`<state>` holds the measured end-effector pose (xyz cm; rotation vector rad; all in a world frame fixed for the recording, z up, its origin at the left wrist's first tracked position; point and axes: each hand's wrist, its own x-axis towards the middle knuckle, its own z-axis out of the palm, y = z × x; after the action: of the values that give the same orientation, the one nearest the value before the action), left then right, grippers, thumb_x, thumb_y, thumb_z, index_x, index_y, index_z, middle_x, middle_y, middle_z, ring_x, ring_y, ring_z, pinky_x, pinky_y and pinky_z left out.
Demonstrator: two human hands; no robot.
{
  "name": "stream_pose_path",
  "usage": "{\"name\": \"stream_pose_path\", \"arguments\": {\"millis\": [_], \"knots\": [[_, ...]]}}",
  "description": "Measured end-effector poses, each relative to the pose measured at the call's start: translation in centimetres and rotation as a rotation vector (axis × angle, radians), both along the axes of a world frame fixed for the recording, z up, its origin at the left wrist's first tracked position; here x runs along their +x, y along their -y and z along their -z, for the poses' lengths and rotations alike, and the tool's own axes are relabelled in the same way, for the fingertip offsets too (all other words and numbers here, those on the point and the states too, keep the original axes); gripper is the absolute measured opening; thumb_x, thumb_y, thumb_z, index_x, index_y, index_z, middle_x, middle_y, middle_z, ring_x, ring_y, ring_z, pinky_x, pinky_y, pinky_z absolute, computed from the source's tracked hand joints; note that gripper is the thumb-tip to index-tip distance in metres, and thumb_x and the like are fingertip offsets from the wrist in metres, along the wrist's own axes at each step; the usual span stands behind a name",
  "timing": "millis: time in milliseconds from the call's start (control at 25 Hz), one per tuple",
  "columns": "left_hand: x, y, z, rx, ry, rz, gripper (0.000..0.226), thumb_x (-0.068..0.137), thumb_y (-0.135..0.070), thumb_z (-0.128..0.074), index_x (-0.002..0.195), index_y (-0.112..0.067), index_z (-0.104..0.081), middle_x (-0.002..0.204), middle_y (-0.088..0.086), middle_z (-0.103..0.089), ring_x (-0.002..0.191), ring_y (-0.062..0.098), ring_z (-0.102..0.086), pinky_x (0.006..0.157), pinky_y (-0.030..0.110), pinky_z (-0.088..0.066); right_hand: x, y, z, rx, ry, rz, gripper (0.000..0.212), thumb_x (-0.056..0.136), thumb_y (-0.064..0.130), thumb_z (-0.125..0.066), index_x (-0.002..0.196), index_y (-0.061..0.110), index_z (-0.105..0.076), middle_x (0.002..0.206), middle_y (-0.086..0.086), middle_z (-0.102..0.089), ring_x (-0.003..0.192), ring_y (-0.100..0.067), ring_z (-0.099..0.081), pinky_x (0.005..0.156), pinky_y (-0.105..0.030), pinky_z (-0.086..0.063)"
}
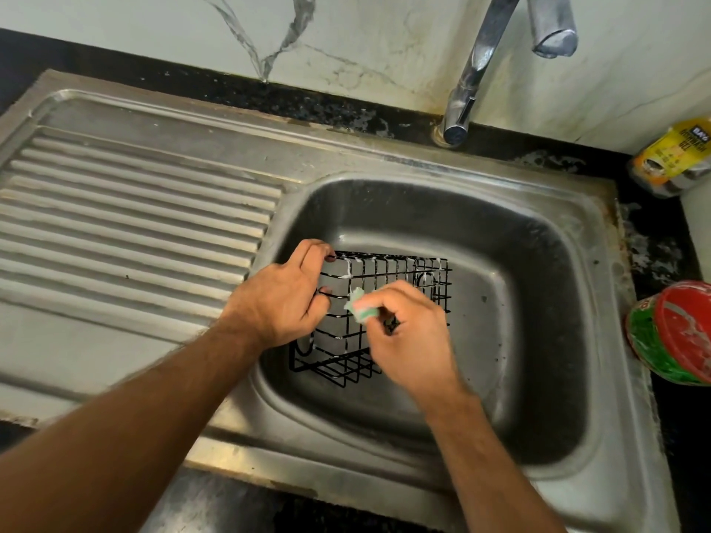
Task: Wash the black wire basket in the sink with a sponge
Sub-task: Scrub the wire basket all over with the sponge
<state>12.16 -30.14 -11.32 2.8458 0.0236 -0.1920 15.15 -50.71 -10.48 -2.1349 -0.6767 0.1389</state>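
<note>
The black wire basket is tilted in the steel sink, with white foam streaks on its upper wires. My left hand grips the basket's left end, fingers hooked round the wires. My right hand pinches a small green sponge and holds it against the basket's near side. Both hands hide the middle of the basket.
A ribbed steel draining board lies left of the bowl. The tap stands behind the sink with no water running. A yellow bottle and a red-and-green tub sit on the dark counter at the right.
</note>
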Motion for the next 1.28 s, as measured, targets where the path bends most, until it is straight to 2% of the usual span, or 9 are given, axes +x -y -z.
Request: {"name": "stream_pose_path", "arguments": {"millis": [200, 320, 440, 680, 840, 960, 1040, 1200, 1280], "knots": [[0.0, 0.0, 0.0, -0.017, 0.011, 0.003, 0.063, 0.088, -0.047, -0.026, 0.142, -0.014, -0.034, 0.144, 0.002, -0.036, 0.092, 0.031, -0.068, 0.081, 0.049, -0.057, 5.6, 5.0, 2.0, -0.230, -0.258, 0.295, 0.029, 0.085, 0.006, -0.074, 0.087, 0.035, -0.074, 0.097, 0.015, -0.075, 0.084, 0.004, -0.067, 0.091, -0.024, -0.056], [0.0, 0.1, -0.1, -0.010, 0.015, 0.005, 0.064, 0.088, -0.047, -0.025, 0.142, -0.014, -0.034, 0.144, 0.002, -0.036, 0.093, 0.032, -0.068, 0.081, 0.049, -0.057, 3.4, 2.5, -0.2, -0.005, -0.216, 0.099, 0.031, 0.084, 0.001, -0.074, 0.090, 0.031, -0.077, 0.095, 0.016, -0.076, 0.089, 0.006, -0.069, 0.088, -0.020, -0.056], [0.0, 0.1, -0.1, -0.003, 0.007, 0.001, 0.067, 0.087, -0.047, -0.024, 0.143, -0.013, -0.033, 0.144, 0.004, -0.037, 0.093, 0.030, -0.068, 0.082, 0.048, -0.057, 0.1, 0.8, -0.4, 0.037, -0.035, -0.101, 0.026, 0.088, 0.000, -0.069, 0.099, 0.021, -0.077, 0.101, 0.009, -0.074, 0.092, -0.001, -0.069, 0.086, -0.016, -0.054], [0.1, -0.2, 0.4, -0.025, 0.023, 0.007, 0.062, 0.089, -0.046, -0.027, 0.141, -0.014, -0.033, 0.142, 0.002, -0.037, 0.091, 0.031, -0.068, 0.080, 0.049, -0.058, 7.0, 5.9, 4.6, -0.345, -0.213, 0.330, 0.016, 0.092, 0.015, -0.068, 0.104, 0.025, -0.072, 0.106, 0.003, -0.073, 0.077, 0.003, -0.057, 0.069, -0.006, -0.041], [0.1, -0.3, 0.5, -0.038, 0.024, 0.000, 0.063, 0.089, -0.047, -0.027, 0.142, -0.013, -0.033, 0.143, 0.003, -0.038, 0.095, 0.031, -0.067, 0.082, 0.049, -0.057, 6.8, 4.6, 3.5, -0.243, -0.264, 0.338, 0.018, 0.087, 0.013, -0.072, 0.099, 0.027, -0.076, 0.096, 0.008, -0.075, 0.083, -0.003, -0.067, 0.082, -0.025, -0.058], [0.1, -0.2, 0.4, -0.029, 0.025, 0.000, 0.064, 0.089, -0.047, -0.027, 0.142, -0.014, -0.033, 0.143, 0.002, -0.037, 0.095, 0.032, -0.067, 0.082, 0.050, -0.058, 2.8, 2.1, 1.4, -0.124, -0.253, 0.197, 0.020, 0.089, 0.015, -0.072, 0.105, 0.027, -0.075, 0.101, 0.014, -0.069, 0.087, 0.004, -0.064, 0.075, -0.009, -0.052], [0.0, -0.2, 0.3, -0.024, 0.023, 0.002, 0.063, 0.088, -0.047, -0.026, 0.142, -0.014, -0.033, 0.143, 0.002, -0.036, 0.094, 0.032, -0.068, 0.081, 0.050, -0.058, 1.9, 2.0, 1.7, -0.135, -0.186, 0.133, 0.020, 0.091, 0.016, -0.070, 0.107, 0.027, -0.073, 0.104, 0.016, -0.065, 0.090, 0.003, -0.062, 0.077, -0.010, -0.051], [0.1, -0.2, 0.3, -0.028, 0.026, -0.002, 0.062, 0.088, -0.047, -0.028, 0.141, -0.015, -0.034, 0.143, 0.001, -0.036, 0.094, 0.032, -0.067, 0.081, 0.050, -0.057, 7.4, 5.0, 4.7, -0.311, -0.237, 0.366, 0.014, 0.091, 0.015, -0.069, 0.099, 0.026, -0.073, 0.102, 0.003, -0.074, 0.086, -0.009, -0.066, 0.081, -0.022, -0.052], [0.0, -0.1, 0.2, -0.033, 0.027, 0.003, 0.061, 0.088, -0.045, -0.029, 0.140, -0.014, -0.035, 0.142, 0.002, -0.037, 0.093, 0.032, -0.067, 0.080, 0.050, -0.057, 9.3, 6.0, 5.3, -0.349, -0.315, 0.481, 0.017, 0.089, 0.013, -0.069, 0.096, 0.027, -0.074, 0.100, 0.001, -0.076, 0.084, -0.010, -0.066, 0.079, -0.017, -0.048]]}}
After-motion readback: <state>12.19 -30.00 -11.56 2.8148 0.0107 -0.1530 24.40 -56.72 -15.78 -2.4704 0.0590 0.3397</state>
